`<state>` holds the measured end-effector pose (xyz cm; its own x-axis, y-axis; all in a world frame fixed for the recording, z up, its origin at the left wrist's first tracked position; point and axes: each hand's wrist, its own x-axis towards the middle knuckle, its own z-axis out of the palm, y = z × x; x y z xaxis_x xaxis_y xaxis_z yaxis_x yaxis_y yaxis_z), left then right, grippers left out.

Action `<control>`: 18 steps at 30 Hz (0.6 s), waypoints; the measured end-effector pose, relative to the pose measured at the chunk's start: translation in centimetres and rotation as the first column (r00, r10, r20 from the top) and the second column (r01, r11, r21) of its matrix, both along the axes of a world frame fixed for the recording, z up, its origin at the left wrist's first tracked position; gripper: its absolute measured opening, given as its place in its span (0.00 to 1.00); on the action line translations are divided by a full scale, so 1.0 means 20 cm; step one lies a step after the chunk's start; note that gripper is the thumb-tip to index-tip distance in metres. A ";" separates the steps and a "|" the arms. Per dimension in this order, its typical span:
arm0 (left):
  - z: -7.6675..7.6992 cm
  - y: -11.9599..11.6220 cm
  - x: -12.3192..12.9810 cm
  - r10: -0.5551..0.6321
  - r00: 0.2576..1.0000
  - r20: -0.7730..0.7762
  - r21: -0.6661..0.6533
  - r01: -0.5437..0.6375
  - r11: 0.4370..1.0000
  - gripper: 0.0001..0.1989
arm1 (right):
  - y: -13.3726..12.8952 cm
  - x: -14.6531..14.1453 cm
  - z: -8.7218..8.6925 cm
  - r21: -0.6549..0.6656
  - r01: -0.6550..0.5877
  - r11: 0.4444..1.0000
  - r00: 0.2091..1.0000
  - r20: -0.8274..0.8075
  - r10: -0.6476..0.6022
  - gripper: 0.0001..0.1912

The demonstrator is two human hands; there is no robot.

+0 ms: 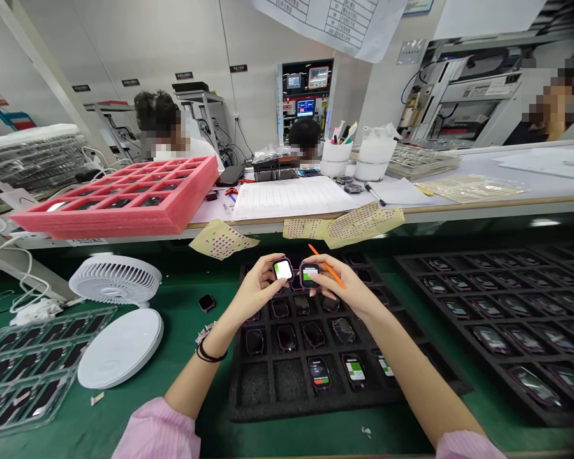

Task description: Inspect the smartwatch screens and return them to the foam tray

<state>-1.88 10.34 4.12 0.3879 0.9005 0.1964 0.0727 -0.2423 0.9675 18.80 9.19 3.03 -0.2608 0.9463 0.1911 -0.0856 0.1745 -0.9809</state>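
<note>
While the person's left hand [254, 288] and right hand [340, 287] are held close together above a black foam tray [242, 408], each one pinches a small square smartwatch by its edges. The left hand grips a magenta-rimmed smartwatch [283, 269] with a lit white-and-green screen. The right hand grips a second magenta-rimmed smartwatch [310, 275], also lit, and a slim orange pen [328, 266] lies along its fingers. The two watches sit just beside each other, and the hands themselves are not clasped together.

Below them, the tray's square compartments hold more dark watches, and several in the nearest row show lit screens. To the right lies a second black foam tray [463, 306], filled with rows of watches. On the green bench mat [210, 414] to the left stand a white plastic desk fan [115, 279] and a round white plastic disc [120, 347], with a loose dark smartwatch [206, 303] and a clear plastic tray [29, 363] nearby. Farther up, a stack of pink foam trays [119, 197] rests on a white-topped bench, and tan sheets of dotted stickers [363, 224] hang over its edge.
</note>
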 end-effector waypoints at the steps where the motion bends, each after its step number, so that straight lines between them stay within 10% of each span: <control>1: 0.00 0.00 0.00 0.011 1.000 0.004 -0.007 -0.011 1.000 0.23 | 0.00 0.00 0.00 0.002 0.012 1.000 1.000 0.005 -0.012 0.17; 18: 0.02 0.01 0.00 0.116 0.993 0.000 -0.011 -0.116 0.993 0.16 | -0.02 0.01 0.05 -0.021 -0.074 0.997 0.994 0.075 0.075 0.18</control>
